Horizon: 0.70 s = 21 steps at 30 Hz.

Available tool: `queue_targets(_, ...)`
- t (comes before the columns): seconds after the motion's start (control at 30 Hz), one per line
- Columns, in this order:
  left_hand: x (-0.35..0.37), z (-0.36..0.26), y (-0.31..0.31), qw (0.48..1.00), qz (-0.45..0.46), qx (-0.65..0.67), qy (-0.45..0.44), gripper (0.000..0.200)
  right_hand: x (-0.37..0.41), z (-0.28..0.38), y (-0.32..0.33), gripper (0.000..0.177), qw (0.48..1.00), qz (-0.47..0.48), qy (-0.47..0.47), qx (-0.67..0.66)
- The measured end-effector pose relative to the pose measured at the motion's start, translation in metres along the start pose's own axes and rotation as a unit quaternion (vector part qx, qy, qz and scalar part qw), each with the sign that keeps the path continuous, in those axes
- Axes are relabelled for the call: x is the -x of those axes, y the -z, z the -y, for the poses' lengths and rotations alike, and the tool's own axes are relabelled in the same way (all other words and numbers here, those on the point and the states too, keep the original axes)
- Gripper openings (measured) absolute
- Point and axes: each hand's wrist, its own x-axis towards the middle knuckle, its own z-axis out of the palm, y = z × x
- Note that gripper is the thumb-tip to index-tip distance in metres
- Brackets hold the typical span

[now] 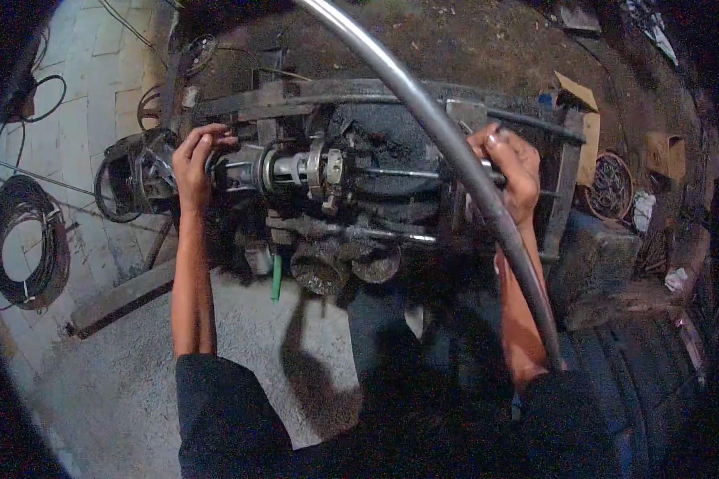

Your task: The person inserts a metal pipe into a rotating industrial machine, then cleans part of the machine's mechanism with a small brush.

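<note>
My left hand (pixel 193 166) is at the left end of a greasy metal machine, its fingers bent together beside the round spindle housing (pixel 273 169). What they pinch, if anything, is too dark to make out. Right of the housing sits a chuck-like metal head (pixel 334 169), from which a thin metal rod (pixel 395 172) runs right. My right hand (pixel 515 172) is closed at the machine's right side, with a bit of shiny metal at its fingers. A long curved metal pipe (pixel 423 104) crosses close to the camera and partly hides this hand's grip.
Two round, dirty cups (pixel 319 271) and a green handle (pixel 276 278) are at the machine's near side. Coiled black cable (pixel 25 239) lies on the left floor by a metal beam (pixel 124 299). At right stand a basket of metal pieces (pixel 609 188) and a cardboard box (pixel 665 154).
</note>
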Motion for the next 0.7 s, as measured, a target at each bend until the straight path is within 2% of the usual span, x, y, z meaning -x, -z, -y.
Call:
queue_targets(0.07,-0.004,-0.001,-0.001,1.000,-0.011,0.018,0.019,0.033,0.007,0.004,-0.003,0.029,1.000,-0.020,-0.012,-0.012)
queue_targets(0.13,-0.019,-0.008,-0.001,0.999,-0.029,0.016,-0.005,0.034,0.001,-0.003,-0.007,0.029,0.997,-0.009,0.028,-0.074)
queue_targets(0.2,-0.002,-0.009,-0.005,1.000,-0.018,0.008,0.020,0.035,0.002,-0.003,-0.002,0.028,0.999,0.002,0.019,-0.029)
queue_targets(0.3,-0.011,-0.008,-0.004,0.999,-0.035,0.011,-0.005,0.033,-0.006,-0.006,-0.005,0.028,0.997,0.001,0.049,-0.064)
queue_targets(0.37,0.001,-0.005,-0.005,1.000,-0.019,0.004,0.000,0.030,0.001,-0.003,-0.003,0.031,1.000,-0.003,0.012,-0.010)
queue_targets(0.47,-0.005,-0.003,0.000,1.000,-0.018,0.014,0.005,0.030,0.001,-0.007,-0.002,0.030,0.998,-0.002,0.020,-0.064)
queue_targets(0.6,-0.010,-0.002,-0.005,0.999,-0.027,-0.012,0.015,0.028,0.001,-0.004,-0.001,0.031,1.000,-0.013,0.005,-0.017)
queue_targets(0.7,-0.007,-0.007,-0.008,0.995,-0.032,-0.095,-0.016,0.026,0.001,-0.012,0.001,0.034,0.997,-0.014,-0.009,-0.078)
